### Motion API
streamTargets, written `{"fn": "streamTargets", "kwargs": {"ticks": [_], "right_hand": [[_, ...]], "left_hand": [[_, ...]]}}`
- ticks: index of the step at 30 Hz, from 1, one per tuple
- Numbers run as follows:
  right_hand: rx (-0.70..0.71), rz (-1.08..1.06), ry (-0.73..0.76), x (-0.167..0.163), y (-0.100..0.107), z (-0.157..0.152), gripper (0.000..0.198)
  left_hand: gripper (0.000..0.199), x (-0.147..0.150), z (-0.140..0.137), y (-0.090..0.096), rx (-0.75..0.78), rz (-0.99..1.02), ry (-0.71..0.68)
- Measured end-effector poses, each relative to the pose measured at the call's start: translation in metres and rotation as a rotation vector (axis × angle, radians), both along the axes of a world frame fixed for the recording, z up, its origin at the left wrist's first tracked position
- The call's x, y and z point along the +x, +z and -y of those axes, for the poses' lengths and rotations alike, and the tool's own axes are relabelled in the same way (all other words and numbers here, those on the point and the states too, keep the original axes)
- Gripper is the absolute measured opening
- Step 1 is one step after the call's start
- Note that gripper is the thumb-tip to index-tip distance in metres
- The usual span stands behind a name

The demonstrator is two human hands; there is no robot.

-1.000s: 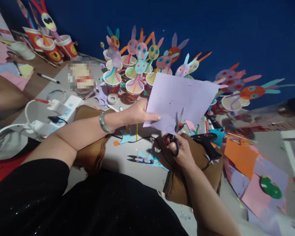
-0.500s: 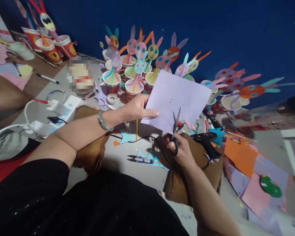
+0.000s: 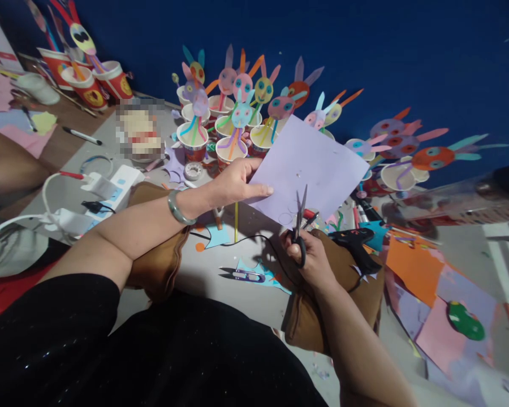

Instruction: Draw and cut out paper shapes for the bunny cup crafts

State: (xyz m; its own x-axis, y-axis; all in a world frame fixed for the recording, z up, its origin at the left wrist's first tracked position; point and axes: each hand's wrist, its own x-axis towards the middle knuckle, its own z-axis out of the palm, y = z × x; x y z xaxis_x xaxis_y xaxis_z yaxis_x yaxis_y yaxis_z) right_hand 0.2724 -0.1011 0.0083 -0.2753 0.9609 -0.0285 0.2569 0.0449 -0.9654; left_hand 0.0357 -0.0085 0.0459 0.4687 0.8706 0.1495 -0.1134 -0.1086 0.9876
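A square sheet of lilac paper point(image 3: 318, 161) is pinched at its left edge by my left hand point(image 3: 241, 183), thumb on top. My right hand point(image 3: 309, 260) has its fingers through the handles of black-handled scissors point(image 3: 300, 220). The blades are slightly apart and lie over the sheet's lower edge, close to a small drawn outline. Whether they touch the paper I cannot tell. Below my hands, purple thread snips point(image 3: 244, 275) rest on light blue paper scraps point(image 3: 275, 281).
Paper cups point(image 3: 193, 138) with colourful paper rabbit figures crowd the back. A black glue gun point(image 3: 358, 246) lies right, before orange paper point(image 3: 413, 265). A power strip point(image 3: 119, 192) with plugs sits left, near another person's arm point(image 3: 12, 155). A black cable point(image 3: 258, 236) crosses the table.
The lilac sheet has turned slightly clockwise in my left hand. The scissors have shifted a little to the left, and their blades are somewhat closer together.
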Motion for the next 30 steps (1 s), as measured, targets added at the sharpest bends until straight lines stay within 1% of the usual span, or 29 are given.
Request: {"fn": "streamTargets", "kwargs": {"ticks": [7,12,16,20,22,25,28,30], "right_hand": [[0.0,-0.012,0.008,0.001,-0.001,0.0,0.061],[-0.012,-0.017,0.021,0.0,0.0,0.001,0.06],[-0.024,-0.015,0.02,0.001,-0.002,0.0,0.06],[-0.01,-0.023,0.005,0.003,-0.007,0.0,0.059],[0.011,-0.016,-0.008,0.004,-0.008,0.0,0.058],[0.037,-0.009,-0.043,0.004,-0.01,0.0,0.058],[0.038,-0.023,-0.07,0.003,-0.01,0.0,0.058],[0.041,-0.027,-0.068,0.001,-0.008,0.001,0.058]], "left_hand": [[0.052,0.001,0.001,0.004,0.006,0.022,0.022],[0.051,0.001,0.001,0.006,-0.006,0.022,0.07],[0.052,0.002,0.001,0.005,-0.056,0.049,0.098],[0.051,0.005,0.003,0.005,-0.177,0.153,0.108],[0.053,0.007,0.006,0.006,-0.247,0.23,0.091],[0.063,0.013,0.016,0.008,-0.297,0.31,0.001],[0.068,0.021,0.028,0.007,-0.263,0.272,-0.089],[0.07,0.026,0.035,0.005,-0.207,0.209,-0.113]]}}
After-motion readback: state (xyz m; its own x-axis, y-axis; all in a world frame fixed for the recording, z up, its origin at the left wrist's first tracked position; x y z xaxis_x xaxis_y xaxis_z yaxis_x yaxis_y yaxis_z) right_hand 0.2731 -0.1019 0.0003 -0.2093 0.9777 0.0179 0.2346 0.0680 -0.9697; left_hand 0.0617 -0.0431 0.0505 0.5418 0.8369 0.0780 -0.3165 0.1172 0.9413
